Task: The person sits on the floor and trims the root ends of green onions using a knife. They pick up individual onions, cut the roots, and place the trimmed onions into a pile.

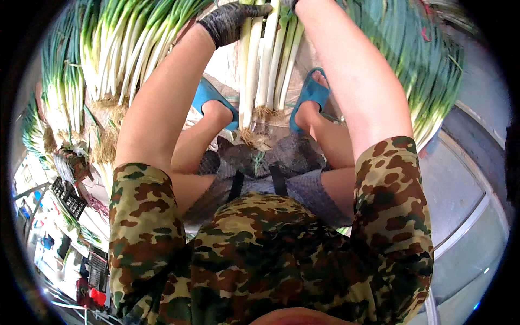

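Several long green onions (pixel 266 61) lie between my feet, white stalks and stringy roots towards me. My left hand (pixel 229 22), in a dark grey glove, rests at the left side of these stalks, its thumb and finger stretched across them. Whether it grips them is unclear. My right hand (pixel 289 3), also gloved, is at the top edge right of the same stalks, and mostly cut off by the frame, so its fingers are hidden.
Large piles of green onions lie to the left (pixel 118 53) and right (pixel 422 77). Blue slippers (pixel 213 97) are on my feet, either side of the stalks. Black plastic crates (pixel 69 198) stand at the lower left. A grey metal panel (pixel 459 162) is at the right.
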`<state>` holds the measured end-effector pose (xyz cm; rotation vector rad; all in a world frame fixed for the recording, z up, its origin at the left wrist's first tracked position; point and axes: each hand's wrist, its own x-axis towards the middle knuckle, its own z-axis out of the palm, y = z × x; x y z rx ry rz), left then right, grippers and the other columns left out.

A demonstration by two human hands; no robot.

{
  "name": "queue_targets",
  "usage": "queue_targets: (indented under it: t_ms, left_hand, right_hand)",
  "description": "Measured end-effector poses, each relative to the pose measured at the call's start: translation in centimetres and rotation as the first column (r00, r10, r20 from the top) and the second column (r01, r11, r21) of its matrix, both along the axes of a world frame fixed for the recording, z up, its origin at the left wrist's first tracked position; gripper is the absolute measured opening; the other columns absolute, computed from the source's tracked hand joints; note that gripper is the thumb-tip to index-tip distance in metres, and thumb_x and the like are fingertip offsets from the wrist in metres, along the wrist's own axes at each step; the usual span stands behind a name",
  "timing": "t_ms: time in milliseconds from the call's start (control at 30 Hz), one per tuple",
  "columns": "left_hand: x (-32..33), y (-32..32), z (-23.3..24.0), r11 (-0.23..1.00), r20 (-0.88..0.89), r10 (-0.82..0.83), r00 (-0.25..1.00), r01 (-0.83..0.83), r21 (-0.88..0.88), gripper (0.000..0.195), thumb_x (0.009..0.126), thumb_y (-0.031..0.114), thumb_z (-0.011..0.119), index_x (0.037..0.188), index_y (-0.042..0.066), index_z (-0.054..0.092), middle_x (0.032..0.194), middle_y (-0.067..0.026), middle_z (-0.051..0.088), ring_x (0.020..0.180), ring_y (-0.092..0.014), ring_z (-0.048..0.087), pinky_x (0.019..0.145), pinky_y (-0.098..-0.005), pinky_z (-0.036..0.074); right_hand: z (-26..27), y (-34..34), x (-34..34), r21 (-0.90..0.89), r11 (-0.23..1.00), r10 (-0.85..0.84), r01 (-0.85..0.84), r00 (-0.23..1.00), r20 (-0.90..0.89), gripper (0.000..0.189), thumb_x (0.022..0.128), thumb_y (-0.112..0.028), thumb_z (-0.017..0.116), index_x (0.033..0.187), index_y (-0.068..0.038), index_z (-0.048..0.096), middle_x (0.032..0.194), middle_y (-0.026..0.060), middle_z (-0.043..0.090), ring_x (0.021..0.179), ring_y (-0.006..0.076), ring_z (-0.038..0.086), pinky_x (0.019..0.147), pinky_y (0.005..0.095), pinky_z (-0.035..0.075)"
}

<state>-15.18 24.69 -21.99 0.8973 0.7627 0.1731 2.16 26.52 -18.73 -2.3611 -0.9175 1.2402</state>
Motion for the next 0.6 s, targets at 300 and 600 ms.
queue_targets:
  t_ms: [300, 600]
  left_hand:
    - [-2.4, 0.9, -15.2, 0.947, -0.168, 0.134, 0.977, -0.177, -0.270, 0.041, 0.083, 0.017, 0.073, 0.121, 0.007, 0.058, 0.102, -0.0070, 0.066, 0.086, -0.018, 0.063, 0.076, -0.0341, 0.054]
    - [-2.5, -6.0, -10.3, 0.605, -0.344, 0.347, 0.873, 0.071, 0.793, 0.037, 0.093, 0.019, 0.049, 0.126, 0.003, 0.052, 0.129, -0.0191, 0.054, 0.116, -0.032, 0.055, 0.096, -0.0383, 0.044]
  right_hand:
    - [-17.7, -1.3, -0.5, -0.047, 0.928, -0.365, 0.369, 0.879, -0.306, 0.057, 0.086, -0.028, 0.067, 0.129, 0.002, 0.044, 0.122, 0.0219, 0.057, 0.105, 0.0301, 0.060, 0.085, 0.0404, 0.050]
    - [-10.1, -9.5, 0.9, 0.222, 0.867, -0.275, 0.447, 0.799, -0.535, 0.046, 0.085, -0.012, 0.071, 0.119, 0.005, 0.045, 0.105, 0.0168, 0.067, 0.081, 0.0187, 0.061, 0.070, 0.0317, 0.051]
